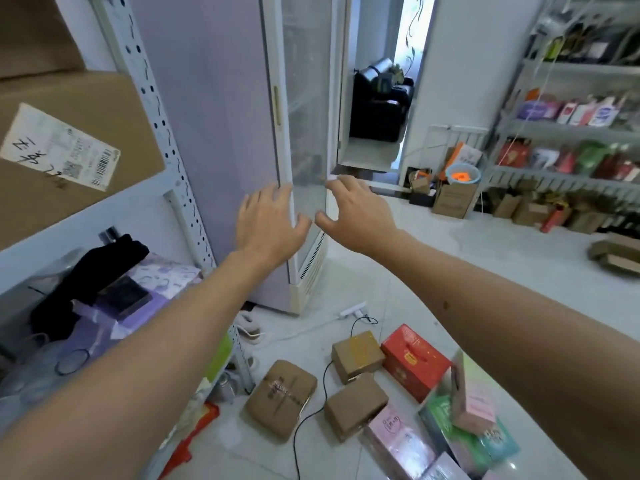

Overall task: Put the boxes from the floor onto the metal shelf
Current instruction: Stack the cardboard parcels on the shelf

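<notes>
Several boxes lie on the white floor at the lower middle: a taped brown box (280, 400), two smaller brown boxes (357, 355) (355, 405), a red box (414, 360), and pink (471, 400) and green (446, 424) ones. The metal shelf (162, 133) stands at the left, with a big labelled cardboard box (69, 147) on an upper level. My left hand (268, 225) and my right hand (356, 209) are stretched out in the air, fingers spread, holding nothing, well above the boxes.
A tall glass-door fridge (242, 133) stands right of the shelf. A black cable (311, 410) and a power strip (353, 310) lie on the floor among the boxes. Stocked shelves (571, 133) line the right wall. Black and purple items (104, 289) fill the lower shelf level.
</notes>
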